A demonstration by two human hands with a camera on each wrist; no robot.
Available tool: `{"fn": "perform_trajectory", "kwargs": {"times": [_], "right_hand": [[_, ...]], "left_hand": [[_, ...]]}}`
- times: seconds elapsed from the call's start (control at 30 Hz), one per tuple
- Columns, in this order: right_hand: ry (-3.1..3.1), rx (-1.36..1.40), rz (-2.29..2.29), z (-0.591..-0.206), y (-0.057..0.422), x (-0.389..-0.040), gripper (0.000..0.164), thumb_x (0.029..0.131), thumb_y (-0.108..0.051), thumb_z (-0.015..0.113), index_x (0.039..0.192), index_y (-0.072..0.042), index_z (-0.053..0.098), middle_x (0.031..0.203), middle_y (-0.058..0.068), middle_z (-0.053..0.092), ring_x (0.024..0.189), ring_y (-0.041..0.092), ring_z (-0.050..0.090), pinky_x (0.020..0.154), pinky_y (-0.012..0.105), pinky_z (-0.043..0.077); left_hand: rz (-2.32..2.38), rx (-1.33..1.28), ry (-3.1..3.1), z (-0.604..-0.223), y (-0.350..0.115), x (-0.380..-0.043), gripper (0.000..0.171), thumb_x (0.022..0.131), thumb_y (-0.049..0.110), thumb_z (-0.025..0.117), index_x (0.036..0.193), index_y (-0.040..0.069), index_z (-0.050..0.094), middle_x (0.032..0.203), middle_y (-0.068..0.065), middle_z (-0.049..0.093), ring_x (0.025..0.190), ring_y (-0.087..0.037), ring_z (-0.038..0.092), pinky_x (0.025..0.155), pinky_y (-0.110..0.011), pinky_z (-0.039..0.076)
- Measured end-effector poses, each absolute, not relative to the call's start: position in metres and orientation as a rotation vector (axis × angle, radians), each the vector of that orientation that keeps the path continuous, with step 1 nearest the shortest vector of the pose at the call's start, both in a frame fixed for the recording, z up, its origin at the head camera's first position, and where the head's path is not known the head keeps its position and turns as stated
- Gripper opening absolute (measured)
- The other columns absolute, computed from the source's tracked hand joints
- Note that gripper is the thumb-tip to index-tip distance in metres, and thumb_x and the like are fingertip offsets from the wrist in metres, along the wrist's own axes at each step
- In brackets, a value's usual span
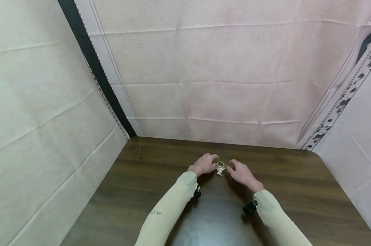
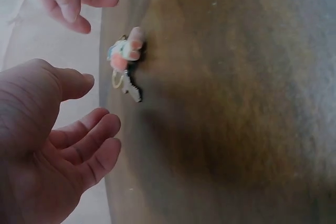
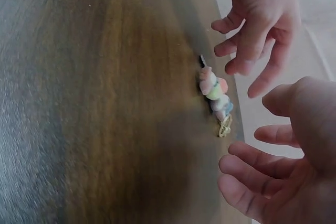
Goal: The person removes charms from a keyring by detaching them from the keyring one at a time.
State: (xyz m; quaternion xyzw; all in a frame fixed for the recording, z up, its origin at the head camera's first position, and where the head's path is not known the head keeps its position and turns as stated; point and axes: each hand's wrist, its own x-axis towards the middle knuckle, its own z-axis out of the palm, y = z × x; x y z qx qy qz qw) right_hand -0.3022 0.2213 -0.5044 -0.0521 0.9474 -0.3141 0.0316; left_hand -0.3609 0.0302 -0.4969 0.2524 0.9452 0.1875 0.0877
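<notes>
A keychain (image 1: 219,171) with a small pastel figurine lies on the brown table (image 1: 160,191), between both hands. In the left wrist view, a metal key (image 2: 132,88) and a gold ring hang off the figurine (image 2: 121,59). The right wrist view shows a short gold chain (image 3: 224,127) at one end of it. My left hand (image 1: 204,164) is just left of the keychain, fingers loosely bent and holding nothing. On the other side, close by, my right hand (image 1: 243,175) has its fingers spread and relaxed. Both hands appear apart from the keychain.
Pale cloth (image 1: 228,75) hangs behind the table's far edge, with further cloth sheets at the left (image 1: 44,136) and right (image 1: 357,143). A black device is strapped at each wrist, under the cream sleeves (image 1: 170,208).
</notes>
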Motion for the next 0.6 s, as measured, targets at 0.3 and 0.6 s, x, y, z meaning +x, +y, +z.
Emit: {"fn": "perform_trajectory", "kwargs": {"times": [0.3, 0.6], "right_hand": [[2.893, -0.105, -1.029, -0.518, 0.212, -0.307, 0.034, 0.100, -0.027, 0.055, 0.124, -0.004, 0.060, 0.107, 0.013, 0.067, 0.085, 0.022, 0.060, 0.076, 0.040, 0.052], [2.882, -0.105, -1.048, -0.524, 0.207, -0.316, 0.027, 0.099, -0.022, 0.055, 0.116, -0.003, 0.064, 0.101, 0.011, 0.067, 0.075, 0.020, 0.055, 0.065, 0.032, 0.046]], "left_hand": [[0.605, 0.701, 2.832, -0.509, 0.041, -0.361, 0.034, 0.102, 0.026, 0.051, 0.135, 0.020, 0.056, 0.130, -0.004, 0.057, 0.112, -0.017, 0.056, 0.093, -0.035, 0.050], [0.592, 0.650, 2.875, -0.517, 0.045, -0.364, 0.030, 0.100, 0.027, 0.055, 0.128, 0.017, 0.061, 0.121, -0.004, 0.060, 0.101, -0.016, 0.057, 0.086, -0.033, 0.051]]}}
